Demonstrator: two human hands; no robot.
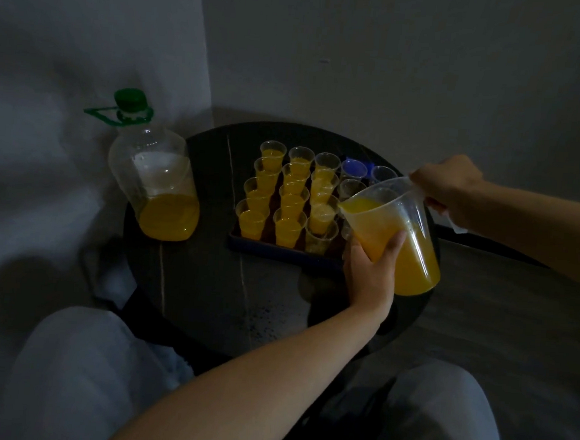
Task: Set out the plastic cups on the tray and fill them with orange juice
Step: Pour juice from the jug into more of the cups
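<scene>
Dark tabletop (208, 283), jug (403, 248) tilted over cups (283, 198).
I judge it heavy and slippery: right hand (452, 191) grips its back, left hand (369, 273) holds its side.

Juice-filled cups (285, 195) on tray (279, 251)

Dim, low light, round dark table (208, 283) with pale streaks beneath the left fingers (391, 251), plain grey wall (396, 55) well beyond the right fingers (436, 199), paler wall (88, 34) meeting it in a corner far left of both, dark wood-grain floor (515, 321) below the right fingers
</scene>
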